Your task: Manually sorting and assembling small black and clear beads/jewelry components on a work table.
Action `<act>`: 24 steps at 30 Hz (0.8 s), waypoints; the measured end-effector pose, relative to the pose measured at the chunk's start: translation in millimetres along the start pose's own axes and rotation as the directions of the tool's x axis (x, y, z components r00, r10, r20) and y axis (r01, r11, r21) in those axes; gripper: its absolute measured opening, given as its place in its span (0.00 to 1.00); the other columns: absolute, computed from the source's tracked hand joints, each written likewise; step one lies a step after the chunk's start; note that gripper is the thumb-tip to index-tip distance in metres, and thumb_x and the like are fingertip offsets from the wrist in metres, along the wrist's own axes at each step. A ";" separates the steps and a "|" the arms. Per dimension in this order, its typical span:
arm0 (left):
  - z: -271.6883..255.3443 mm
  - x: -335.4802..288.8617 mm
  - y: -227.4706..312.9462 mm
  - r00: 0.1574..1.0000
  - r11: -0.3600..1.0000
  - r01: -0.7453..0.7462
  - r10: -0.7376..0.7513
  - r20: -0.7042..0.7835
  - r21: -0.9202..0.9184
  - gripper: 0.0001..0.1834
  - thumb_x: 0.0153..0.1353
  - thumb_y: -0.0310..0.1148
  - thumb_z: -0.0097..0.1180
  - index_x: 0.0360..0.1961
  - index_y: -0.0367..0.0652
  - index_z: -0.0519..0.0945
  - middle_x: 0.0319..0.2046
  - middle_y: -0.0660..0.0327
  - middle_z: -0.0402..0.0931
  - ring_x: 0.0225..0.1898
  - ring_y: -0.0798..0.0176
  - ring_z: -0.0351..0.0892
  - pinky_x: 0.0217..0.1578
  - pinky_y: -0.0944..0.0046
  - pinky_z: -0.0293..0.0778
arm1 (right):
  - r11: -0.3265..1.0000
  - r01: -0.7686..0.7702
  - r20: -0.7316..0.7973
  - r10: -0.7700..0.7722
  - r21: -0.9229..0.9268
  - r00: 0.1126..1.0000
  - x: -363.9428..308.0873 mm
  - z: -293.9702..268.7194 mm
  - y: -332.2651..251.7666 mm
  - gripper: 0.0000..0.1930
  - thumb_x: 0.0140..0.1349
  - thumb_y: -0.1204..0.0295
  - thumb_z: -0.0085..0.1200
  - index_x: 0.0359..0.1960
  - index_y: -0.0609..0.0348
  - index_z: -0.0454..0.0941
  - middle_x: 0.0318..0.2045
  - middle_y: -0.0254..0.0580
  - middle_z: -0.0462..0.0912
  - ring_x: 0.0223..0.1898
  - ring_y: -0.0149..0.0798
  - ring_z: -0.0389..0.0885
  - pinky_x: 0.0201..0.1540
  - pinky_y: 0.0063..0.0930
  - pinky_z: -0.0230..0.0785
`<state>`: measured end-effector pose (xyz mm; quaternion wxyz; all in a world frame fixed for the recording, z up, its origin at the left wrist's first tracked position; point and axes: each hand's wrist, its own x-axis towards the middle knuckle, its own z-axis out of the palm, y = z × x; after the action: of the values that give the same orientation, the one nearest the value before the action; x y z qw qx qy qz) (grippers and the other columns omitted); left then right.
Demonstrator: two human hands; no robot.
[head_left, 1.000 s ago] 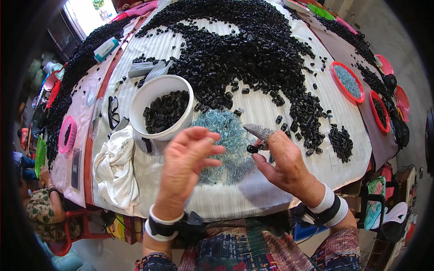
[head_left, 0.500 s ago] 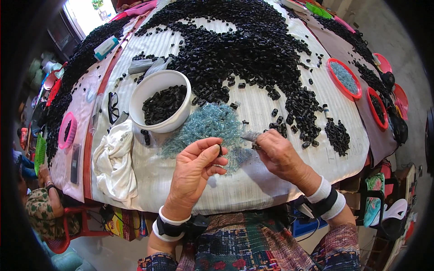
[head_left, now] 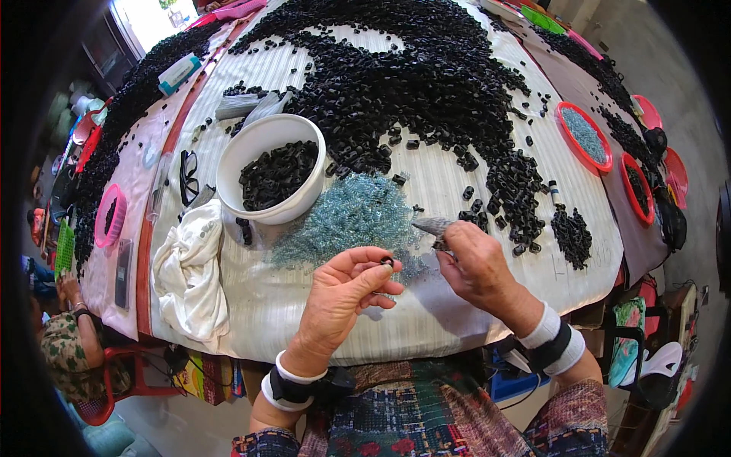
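My left hand pinches a small black plastic ring-like piece between thumb and fingers; its round opening shows. Across from it, my right hand is closed round a bundle of thin grey strands, its tapered tip pointing left. Something small and dark sits under those fingers, too hidden to name. Just beyond both hands spreads a heap of small blue-grey translucent springs or coils, too fine to tell which. Left of the heap stands a white bowl of black pieces.
Black plastic pieces cover the far table. A white cloth, eyeglasses and grey strand bundles lie left. Small dark pieces and a red-rimmed tray of blue-grey bits are right. Another person's hand shows far left.
My left hand has moved right and slightly down, and the black piece has turned so its opening shows. My right hand has shifted slightly right and down with the grey bundle.
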<state>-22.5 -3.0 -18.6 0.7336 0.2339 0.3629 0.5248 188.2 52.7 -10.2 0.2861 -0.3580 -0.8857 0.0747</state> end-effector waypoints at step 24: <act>26.0 -12.0 -11.3 0.903 0.641 -0.383 0.410 0.125 0.665 0.08 0.52 0.20 0.62 0.35 0.34 0.80 0.32 0.60 0.79 0.32 0.72 0.78 0.34 0.73 0.75 | 0.981 0.076 0.088 -0.093 0.180 0.992 13.6 -37.1 -47.9 0.14 0.47 0.83 0.50 0.38 0.64 0.74 0.27 0.46 0.72 0.30 0.47 0.75 0.31 0.35 0.72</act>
<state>2.3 -17.1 -7.0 0.4581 0.5474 0.4814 0.5087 172.8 24.1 42.8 0.2768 -0.2892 -0.9027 0.1578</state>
